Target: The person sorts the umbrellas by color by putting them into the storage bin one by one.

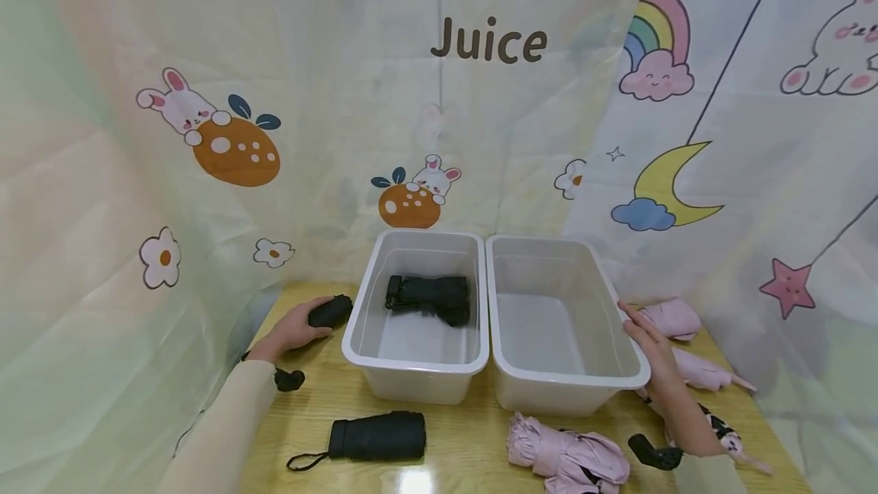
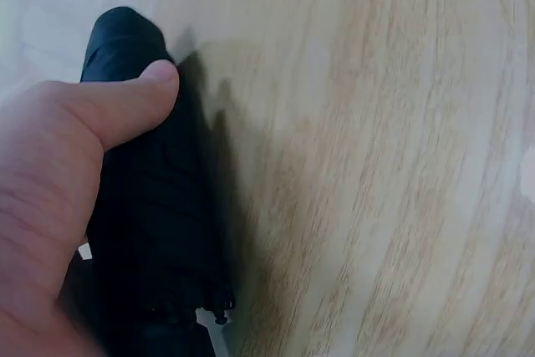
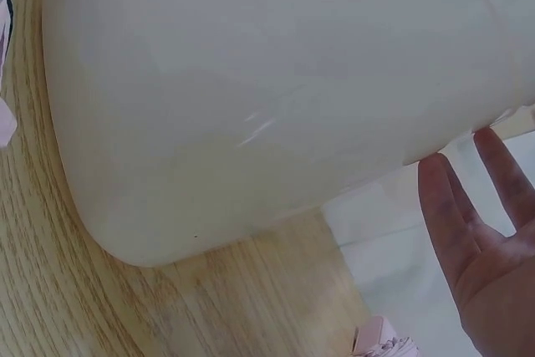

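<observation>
My left hand (image 1: 293,330) grips a folded black umbrella (image 1: 332,312) beside the left white bin (image 1: 414,367). In the left wrist view, the thumb lies across that umbrella (image 2: 155,198) just over the wooden table. Another black umbrella (image 1: 435,297) lies inside the left bin. On the right, my right hand (image 1: 661,380) touches the outer rim of the right white bin (image 1: 549,396) with its fingers extended. The right wrist view shows those fingertips (image 3: 433,175) at the bin's edge; the hand holds nothing.
A black umbrella (image 1: 380,437) with a wrist loop lies in front of the left bin. A pink folded umbrella (image 1: 569,456) is before the right bin. More umbrellas, pink (image 1: 703,368) and patterned (image 1: 730,439), lie at the right. A printed curtain (image 1: 329,136) hangs behind.
</observation>
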Action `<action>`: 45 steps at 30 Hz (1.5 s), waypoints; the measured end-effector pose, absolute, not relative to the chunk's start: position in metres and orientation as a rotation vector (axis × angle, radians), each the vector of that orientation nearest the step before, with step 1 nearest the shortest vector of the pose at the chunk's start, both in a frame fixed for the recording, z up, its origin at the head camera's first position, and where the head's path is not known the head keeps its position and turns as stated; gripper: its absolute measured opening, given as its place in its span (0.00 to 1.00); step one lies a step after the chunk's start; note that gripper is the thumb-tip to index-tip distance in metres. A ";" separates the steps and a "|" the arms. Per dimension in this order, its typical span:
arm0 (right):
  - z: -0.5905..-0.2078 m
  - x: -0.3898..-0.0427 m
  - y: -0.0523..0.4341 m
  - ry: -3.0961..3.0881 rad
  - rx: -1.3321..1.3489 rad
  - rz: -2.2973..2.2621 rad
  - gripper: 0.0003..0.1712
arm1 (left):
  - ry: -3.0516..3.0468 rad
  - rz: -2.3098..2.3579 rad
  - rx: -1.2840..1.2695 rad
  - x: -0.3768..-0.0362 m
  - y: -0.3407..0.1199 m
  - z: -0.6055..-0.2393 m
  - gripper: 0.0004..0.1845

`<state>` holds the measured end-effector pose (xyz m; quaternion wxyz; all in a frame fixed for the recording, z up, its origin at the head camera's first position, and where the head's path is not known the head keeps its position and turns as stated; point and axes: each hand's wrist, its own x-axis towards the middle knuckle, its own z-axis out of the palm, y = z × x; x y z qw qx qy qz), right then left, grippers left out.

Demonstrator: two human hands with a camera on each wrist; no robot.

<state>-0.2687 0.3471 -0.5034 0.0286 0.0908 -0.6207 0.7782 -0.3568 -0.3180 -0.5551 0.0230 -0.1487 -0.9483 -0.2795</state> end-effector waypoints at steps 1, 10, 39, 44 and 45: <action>-0.504 -0.268 0.347 -1.910 0.287 2.398 0.26 | -2.931 -0.923 -0.448 -0.356 -0.318 -0.554 0.38; -0.508 -0.264 0.349 -1.903 0.297 2.419 0.25 | -2.821 -1.139 -0.504 -0.343 -0.324 -0.525 0.36; -0.502 -0.273 0.344 -1.948 0.289 2.341 0.29 | -2.832 -1.029 -0.950 -0.349 -0.239 -0.346 0.36; -0.504 -0.269 0.347 -1.945 0.255 2.366 0.29 | -2.817 -1.100 -1.046 -0.356 -0.201 -0.353 0.35; -0.504 -0.267 0.347 -1.942 0.251 2.369 0.29 | -2.822 -1.122 -1.059 -0.357 -0.193 -0.354 0.35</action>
